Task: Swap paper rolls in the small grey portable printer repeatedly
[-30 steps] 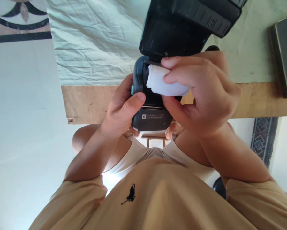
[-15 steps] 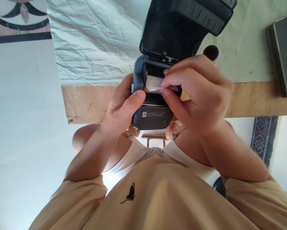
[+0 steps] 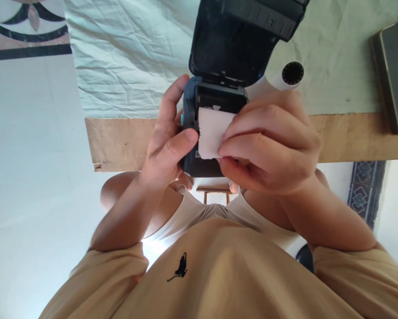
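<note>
In the head view, the left hand [image 3: 167, 146] clasped the open printer [image 3: 212, 128] over the tabletop [image 3: 119, 141] edge; the right hand [image 3: 268, 141] pinched the paper strip [image 3: 211, 133] across it. A crumpled cloth [image 3: 125, 62] covered the tabletop beyond.

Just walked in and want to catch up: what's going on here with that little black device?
A person grips a small black printer in the left hand, its lid swung open. The right hand pinches the loose end of a white paper strip, drawn out across the printer's front. Another paper roll lies on the white cloth behind, and a dark box sits at the right edge.
</note>
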### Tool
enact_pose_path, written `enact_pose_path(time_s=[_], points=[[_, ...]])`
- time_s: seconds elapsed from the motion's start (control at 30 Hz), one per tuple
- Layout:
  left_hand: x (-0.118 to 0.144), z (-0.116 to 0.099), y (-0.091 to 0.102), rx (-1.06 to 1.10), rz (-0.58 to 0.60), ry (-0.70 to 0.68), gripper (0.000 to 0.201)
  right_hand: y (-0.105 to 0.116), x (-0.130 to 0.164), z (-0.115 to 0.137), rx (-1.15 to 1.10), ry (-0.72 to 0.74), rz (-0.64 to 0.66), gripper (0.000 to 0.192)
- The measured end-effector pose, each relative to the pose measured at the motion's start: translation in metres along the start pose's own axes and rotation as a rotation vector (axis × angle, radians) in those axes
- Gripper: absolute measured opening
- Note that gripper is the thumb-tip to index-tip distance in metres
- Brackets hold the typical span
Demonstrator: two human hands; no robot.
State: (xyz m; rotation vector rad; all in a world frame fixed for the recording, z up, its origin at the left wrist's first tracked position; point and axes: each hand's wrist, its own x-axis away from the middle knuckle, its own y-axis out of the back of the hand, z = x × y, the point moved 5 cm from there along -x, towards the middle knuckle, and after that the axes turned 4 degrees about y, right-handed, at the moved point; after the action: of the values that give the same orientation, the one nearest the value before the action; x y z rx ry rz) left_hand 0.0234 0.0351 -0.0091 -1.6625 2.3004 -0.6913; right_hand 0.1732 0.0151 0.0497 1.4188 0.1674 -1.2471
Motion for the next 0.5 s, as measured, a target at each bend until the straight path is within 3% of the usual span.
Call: enact_pose_path(time_s=[0.13,0.23,0.3,0.43,0.5], points=[[-0.004,0.007,0.009,-0.097,0.159,-0.13,0.067,-0.006,0.002,0.0,-0.048,0.021,0.062,0.009],[-0.005,0.009,0.014,-0.113,0.156,-0.179,0.085,-0.003,0.001,-0.002,-0.101,0.063,0.063,0.01],[-0.004,0.008,0.012,-0.093,0.132,-0.139,0.082,0.001,-0.001,-0.006,-0.123,0.085,0.037,0.012],[0.0,0.007,0.005,-0.069,0.127,-0.036,0.082,0.014,-0.001,-0.023,-0.073,-0.101,-0.205,0.009],[0.001,0.006,0.004,-0.074,0.163,-0.051,0.091,0.013,0.002,-0.031,-0.114,-0.214,-0.221,0.013]])
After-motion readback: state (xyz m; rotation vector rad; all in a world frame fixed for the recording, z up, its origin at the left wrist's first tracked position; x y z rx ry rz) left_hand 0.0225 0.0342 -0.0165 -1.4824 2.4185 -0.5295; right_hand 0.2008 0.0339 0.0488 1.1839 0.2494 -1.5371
